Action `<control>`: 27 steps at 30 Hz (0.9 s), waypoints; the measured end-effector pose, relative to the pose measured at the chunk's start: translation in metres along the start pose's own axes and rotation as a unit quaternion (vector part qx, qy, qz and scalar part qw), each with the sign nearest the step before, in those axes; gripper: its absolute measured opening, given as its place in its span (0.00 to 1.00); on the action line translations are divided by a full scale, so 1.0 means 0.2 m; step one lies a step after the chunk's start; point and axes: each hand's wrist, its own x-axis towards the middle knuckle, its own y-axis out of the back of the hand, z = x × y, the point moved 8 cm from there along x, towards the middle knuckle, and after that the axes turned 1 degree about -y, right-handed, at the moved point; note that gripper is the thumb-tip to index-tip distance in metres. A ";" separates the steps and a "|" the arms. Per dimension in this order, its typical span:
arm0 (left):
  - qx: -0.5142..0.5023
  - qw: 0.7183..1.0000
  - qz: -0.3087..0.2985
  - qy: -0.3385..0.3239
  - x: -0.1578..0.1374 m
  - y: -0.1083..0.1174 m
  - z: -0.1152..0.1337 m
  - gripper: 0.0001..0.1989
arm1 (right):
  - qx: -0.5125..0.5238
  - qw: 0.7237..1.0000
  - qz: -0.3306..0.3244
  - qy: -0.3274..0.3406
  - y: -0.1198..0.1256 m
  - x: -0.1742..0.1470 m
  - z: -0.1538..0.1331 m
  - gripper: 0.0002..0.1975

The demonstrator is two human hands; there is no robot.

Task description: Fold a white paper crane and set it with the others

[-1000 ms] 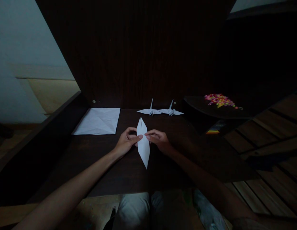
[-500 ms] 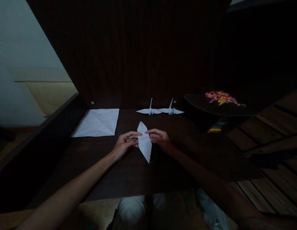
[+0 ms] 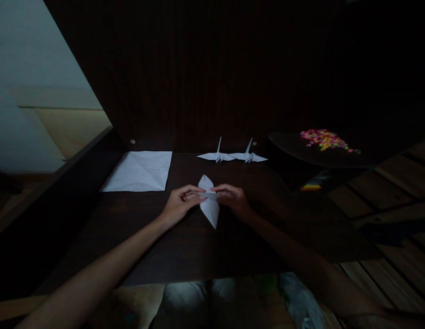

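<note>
Right now you're holding the paper (image 3: 209, 214) w/ both hands, & it's sitting R of the sheet (image 3: 144, 171) and nearer you, over the desk (image 3: 157, 260). Your L hand (image 3: 180, 201) is pinching its L edge approx. mid-length, thumb & fingertips closing on it; it's the hand nearer the sheet. Your R hand (image 3: 234, 199) is gripping the opp. edge at the same level, farther R of the sheet, its thumb mostly hidden. B/w your fingertips a short flap (image 3: 209, 195) is running crosswise over the paper's middle; one pointed end is aiming away from you, the other back toward you.

Two cranes, the L crane (image 3: 218, 157) & the R crane (image 3: 249, 157), are standing R of the sheet, level w/ its far part, each w/ a thin spike pointing up. Their near wingtips are overlapping in view; can't tell if they're touching. Well R of the sheet, past both cranes, multicol. bits (image 3: 325, 139) are lying in a pile on a dark shelf (image 3: 287, 148).
</note>
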 end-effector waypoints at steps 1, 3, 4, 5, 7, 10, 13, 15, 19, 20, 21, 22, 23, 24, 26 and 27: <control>0.007 1.000 0.001 -0.001 0.00 0.00 0.01 0.16 | -0.003 1.000 0.000 0.003 0.00 0.00 0.00 0.17; 0.017 1.000 0.004 -0.004 -0.01 -0.01 0.02 0.15 | -0.008 1.000 0.001 0.004 -0.01 -0.01 -0.01 0.17; 0.021 1.000 0.007 -0.007 -0.01 -0.01 0.02 0.15 | -0.011 1.000 0.002 0.005 -0.01 -0.01 -0.01 0.17; 0.026 1.000 0.012 -0.009 -0.01 -0.01 0.03 0.14 | -0.016 1.000 0.005 0.006 -0.01 -0.01 -0.01 0.16; 0.040 0.999 0.023 -0.010 -0.01 0.00 0.04 0.14 | -0.026 1.000 0.012 0.011 -0.02 -0.01 -0.02 0.15; 0.064 0.998 0.028 -0.008 -0.01 0.00 0.04 0.15 | -0.049 0.998 0.032 0.033 -0.02 -0.01 -0.04 0.16; 0.073 0.997 0.025 -0.010 -0.02 -0.01 0.03 0.16 | -0.074 0.994 0.053 0.059 -0.02 -0.01 -0.07 0.16; 0.068 0.997 0.025 -0.012 -0.02 -0.02 0.03 0.16 | -0.080 0.993 0.070 0.058 -0.01 -0.02 -0.07 0.15; 0.033 0.999 0.017 -0.014 -0.03 -0.03 0.01 0.16 | -0.047 0.994 0.094 0.040 0.00 -0.03 -0.05 0.14; 0.022 1.000 0.014 -0.014 -0.03 -0.04 0.01 0.16 | -0.034 0.994 0.094 0.039 -0.01 -0.03 -0.05 0.15; 0.012 1.000 0.010 -0.013 -0.03 -0.05 0.00 0.17 | -0.022 0.995 0.093 0.039 -0.01 -0.03 -0.05 0.16; 0.004 1.000 0.005 -0.011 -0.03 -0.05 0.00 0.18 | -0.013 0.995 0.093 0.039 -0.01 -0.03 -0.05 0.17; -0.003 1.000 0.001 -0.011 -0.04 -0.06 0.00 0.19 | -0.007 0.995 0.093 0.038 -0.02 -0.03 -0.05 0.18; -0.009 1.000 -0.002 -0.012 -0.04 -0.06 0.00 0.20 | -0.002 0.995 0.094 0.039 -0.02 -0.04 -0.05 0.19; -0.011 1.000 -0.004 -0.020 -0.05 -0.07 0.01 0.19 | 0.001 0.995 0.095 0.042 -0.02 -0.04 -0.06 0.20; -0.006 1.000 -0.005 -0.026 -0.05 -0.08 0.02 0.18 | -0.003 0.995 0.092 0.044 -0.02 -0.05 -0.06 0.19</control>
